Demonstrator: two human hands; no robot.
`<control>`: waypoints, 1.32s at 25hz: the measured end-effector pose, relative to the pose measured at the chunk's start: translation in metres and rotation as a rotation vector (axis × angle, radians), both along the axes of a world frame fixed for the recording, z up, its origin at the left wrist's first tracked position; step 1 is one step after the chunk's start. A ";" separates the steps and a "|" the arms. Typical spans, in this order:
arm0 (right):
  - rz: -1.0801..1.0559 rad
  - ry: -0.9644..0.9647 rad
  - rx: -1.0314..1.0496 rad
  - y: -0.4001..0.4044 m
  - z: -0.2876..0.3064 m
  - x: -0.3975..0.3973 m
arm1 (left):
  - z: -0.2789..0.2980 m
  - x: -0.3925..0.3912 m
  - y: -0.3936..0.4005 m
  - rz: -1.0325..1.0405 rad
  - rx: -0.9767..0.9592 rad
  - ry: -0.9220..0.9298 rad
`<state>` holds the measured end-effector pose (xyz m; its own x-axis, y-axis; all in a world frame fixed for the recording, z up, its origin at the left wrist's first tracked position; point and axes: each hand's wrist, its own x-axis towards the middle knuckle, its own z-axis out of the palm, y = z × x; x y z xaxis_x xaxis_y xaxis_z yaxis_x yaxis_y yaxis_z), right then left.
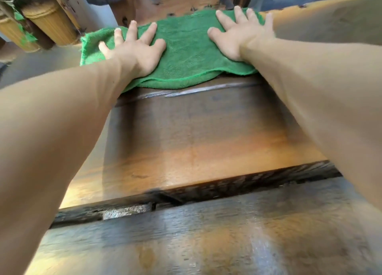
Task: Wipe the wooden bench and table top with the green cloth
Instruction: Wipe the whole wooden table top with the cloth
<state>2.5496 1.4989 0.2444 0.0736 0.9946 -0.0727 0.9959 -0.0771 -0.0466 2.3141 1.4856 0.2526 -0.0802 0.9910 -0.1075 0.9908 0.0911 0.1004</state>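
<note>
Green cloth (pixel 186 53) lies spread flat at 12 o'clock, on the far edge of the wooden top (pixel 186 140), its left corner hanging off past the edge. Judging by that, the step is a two-handed sweep w/ the cloth. To do it well: keep both palms pressing evenly so the cloth stays flat & doesn't bunch, go along the grain, overlap passes, and cover the dark seam at 6 o'clock where grit probably sits. Left hand (pixel 134 49) at 11 o'clock, fingers splayed straight, palm down on cloth, gripping nothing. Right hand (pixel 241 34) at 1 o'clock, same: flat, fingers wide, just pressing. Both arms stretched fwd, nearly straight. Woven baskets (pixel 47 24) at 10 o'clock, well apart
</note>
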 end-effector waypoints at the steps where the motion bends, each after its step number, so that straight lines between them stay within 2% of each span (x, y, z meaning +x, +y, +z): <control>1: 0.005 0.004 0.011 -0.002 0.000 0.000 | 0.000 0.002 -0.003 0.006 0.020 0.000; 7: 0.056 0.034 -0.026 -0.089 0.003 -0.005 | -0.002 0.021 -0.088 -0.058 0.012 0.006; 13: 0.072 0.067 -0.083 -0.253 0.010 -0.024 | 0.000 0.028 -0.264 -0.113 -0.040 0.048; 21: 0.104 0.123 -0.002 -0.486 0.008 -0.039 | 0.005 0.008 -0.494 -0.129 -0.043 0.027; 25: 0.104 0.107 -0.001 -0.566 0.011 -0.045 | 0.007 0.000 -0.577 -0.140 -0.038 0.035; 33: 0.154 0.058 -0.152 -0.728 0.021 -0.031 | 0.011 -0.007 -0.730 -0.158 -0.068 0.036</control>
